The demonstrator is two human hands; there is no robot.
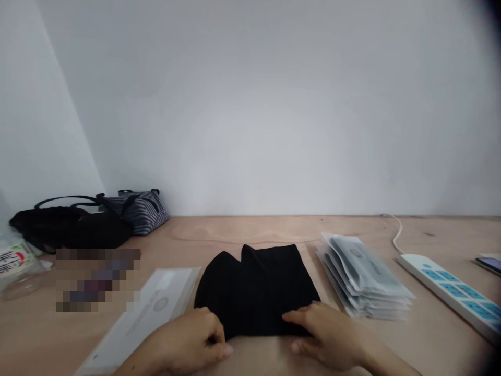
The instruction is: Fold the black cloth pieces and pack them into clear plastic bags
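A piece of black fabric (266, 292), folded or doubled so that I cannot tell its kind, lies on the table in front of me. Its far edge has a notch, and its left part bulges in a curve. My left hand (191, 337) rests at its near left corner, with bent fingers on the cloth and the thumb held apart over the table. On the near right corner lies my right hand (324, 331), fingers stretched over the cloth and thumb apart near the front edge. Neither hand grips the fabric visibly.
Left of the fabric lies a frosted plastic bag (156, 300); to the right are several stacked filled bags (364, 271). Farther right are a white power strip (454, 290) and a phone (491, 262). A striped bag (146, 214), black bag (74, 227) and plastic bottle (18, 266) stand left.
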